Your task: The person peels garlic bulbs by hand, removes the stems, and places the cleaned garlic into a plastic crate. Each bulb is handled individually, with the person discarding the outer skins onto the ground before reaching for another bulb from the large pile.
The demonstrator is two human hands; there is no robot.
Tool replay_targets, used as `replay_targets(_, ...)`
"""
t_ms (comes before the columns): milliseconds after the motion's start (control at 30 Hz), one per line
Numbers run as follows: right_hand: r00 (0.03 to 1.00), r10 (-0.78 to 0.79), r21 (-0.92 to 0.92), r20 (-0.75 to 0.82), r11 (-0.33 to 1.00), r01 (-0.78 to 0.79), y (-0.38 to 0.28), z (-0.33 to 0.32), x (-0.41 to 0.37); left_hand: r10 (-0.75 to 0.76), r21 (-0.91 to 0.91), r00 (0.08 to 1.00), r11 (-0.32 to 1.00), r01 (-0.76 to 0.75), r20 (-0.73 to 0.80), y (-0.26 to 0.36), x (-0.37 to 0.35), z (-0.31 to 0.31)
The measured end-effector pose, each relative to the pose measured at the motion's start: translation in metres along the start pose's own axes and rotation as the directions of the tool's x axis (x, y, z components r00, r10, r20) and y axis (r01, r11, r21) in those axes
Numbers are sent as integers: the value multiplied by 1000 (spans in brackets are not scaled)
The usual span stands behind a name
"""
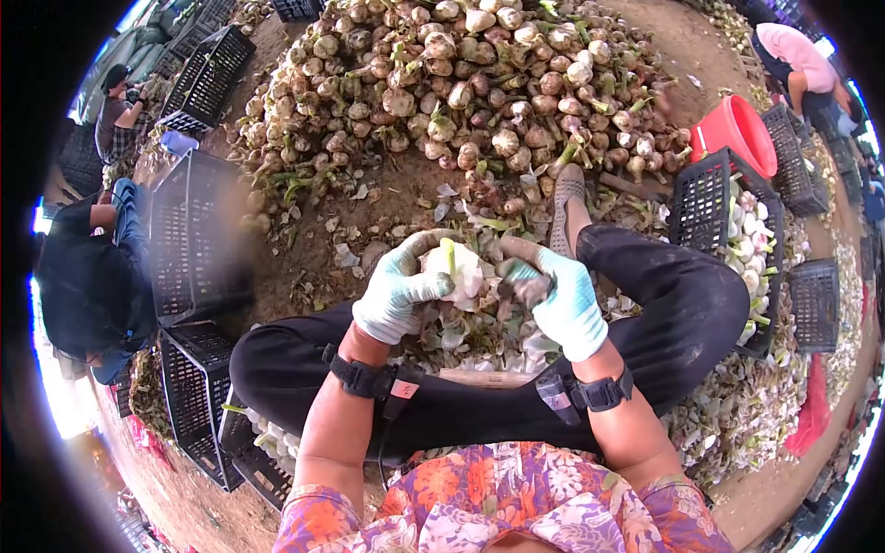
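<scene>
My left hand (pixel 401 288), in a pale glove with soiled fingertips, grips a whitish garlic bulb (pixel 467 279) with a short green stem stub. Just to the right of the bulb is my right hand (pixel 560 293), gloved the same way. Its dirty fingers are curled closed and slightly blurred; whatever is in them, if anything, I cannot make out. Below both hands, loose garlic skins (pixel 452 334) lie between my crossed legs, near a strip of wood (pixel 487 378).
Ahead rises a large heap of unpeeled garlic (pixel 433 101). A black crate (pixel 728 217) with white bulbs and a red bucket (pixel 735 136) stand at right. More black crates (pixel 198 396) are at left. Other people (pixel 97 276) sit at left and bend at far right (pixel 797 60).
</scene>
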State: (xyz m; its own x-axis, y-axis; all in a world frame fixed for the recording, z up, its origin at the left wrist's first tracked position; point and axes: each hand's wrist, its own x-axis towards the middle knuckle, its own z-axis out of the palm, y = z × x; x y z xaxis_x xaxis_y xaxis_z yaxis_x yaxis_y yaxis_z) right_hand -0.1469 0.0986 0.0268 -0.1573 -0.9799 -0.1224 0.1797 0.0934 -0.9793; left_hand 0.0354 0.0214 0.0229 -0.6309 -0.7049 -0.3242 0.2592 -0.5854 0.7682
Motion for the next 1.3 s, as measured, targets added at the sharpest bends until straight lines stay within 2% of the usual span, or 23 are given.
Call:
replay_targets(67, 998, 31, -293, 48, 956, -15, 5, 2, 1, -19, 57, 998, 998, 23, -55, -1, 3, 2)
replay_targets(133, 904, -410, -749, 125, 558, 357, 7, 9, -5, 29, 129, 998, 991, -22, -55, -6, 7, 8)
replay_targets(233, 884, -450, -764, 130, 523, 378, 16, 10, -2, 85, 270, 991, 961, -55, -102, -8, 8, 13)
replay_targets(367, 969, -240, -712, -52, 690, 133, 23, -1, 9, -41, 66, 995, 997, 47, -89, 5, 2, 18)
replay_targets(400, 937, -332, -747, -107, 649, 144, 37, -9, 16, -40, 71, 995, 996, 46, -88, 2, 3, 17)
replay_targets(467, 960, -229, -637, -162, 767, 75, 28, -19, 21, -78, 57, 996, 996, 76, 41, -3, 5, 15)
replay_targets(500, 986, -118, -166, -117, 981, 98, 37, -26, 22, -57, 30, 997, 998, 56, 45, -4, 6, 16)
replay_targets(533, 994, 14, 186, -112, 983, 7, 16, -23, 17, -59, 32, 997, 998, 57, 46, -3, 8, 16)
replay_targets(600, 985, 151, 457, 87, 872, -174, -5, -24, 5, -63, 51, 994, 997, 58, 94, 0, 12, 15)
replay_targets(667, 977, -6, -136, 213, 990, 35, 8, -24, 5, -104, 99, 990, 991, 95, 98, 2, 14, 18)
replay_targets(700, 991, -91, -387, 95, 914, 121, 16, -20, 5, -79, 112, 994, 991, 70, 80, 2, 15, 21)
replay_targets(733, 992, -94, -384, 82, 916, 119, 16, -17, 4, -51, 125, 997, 991, 43, 63, 1, 17, 24)
replay_targets(767, 1000, -7, -111, -11, 994, 5, 16, -15, 3, 170, 152, 985, 973, -172, 28, -13, 24, 21)
replay_targets(800, 992, 102, 180, -70, 980, -88, 16, -10, 3, 168, 156, 985, 973, -171, 30, -19, 25, 21)
replay_targets(833, 983, -138, -192, -119, 975, 113, 21, 0, 3, 138, 95, 990, 986, -134, -40, -21, 23, 27)
replay_targets(867, 984, -149, -150, -102, 980, 132, 22, 6, -3, 104, 31, 989, 994, -101, -109, -22, 22, 32)
replay_targets(933, 837, -547, -533, -17, 713, 455, 23, 9, 0, 4, -119, 968, 992, -35, -252, -32, 31, 25)
replay_targets(967, 962, -263, -359, -74, 907, 220, 31, 3, -1, 33, -74, 968, 996, -53, -251, -32, 30, 25)
replay_targets(1000, 984, 88, 59, -156, 995, -80, 47, -5, 4, 64, -31, 966, 997, -74, -249, -32, 30, 26)
replay_targets(1067, 884, 356, 91, -303, 934, -345, 53, -34, 17, 65, -38, 965, 996, -77, -256, -27, 25, 32)
replay_targets(1167, 991, 106, -38, -84, 993, -110, 47, -34, 14, 51, -84, 978, 994, -69, -202, -19, 28, 34)
replay_targets(1200, 964, -255, -349, -74, 912, 215, 44, -29, 12, 37, -126, 988, 990, -56, -147, -16, 30, 33)
replay_targets(1300, 988, -130, -115, -84, 986, 121, 21, -23, 9, 20, -239, 998, 970, -35, -66, -19, 34, 23)
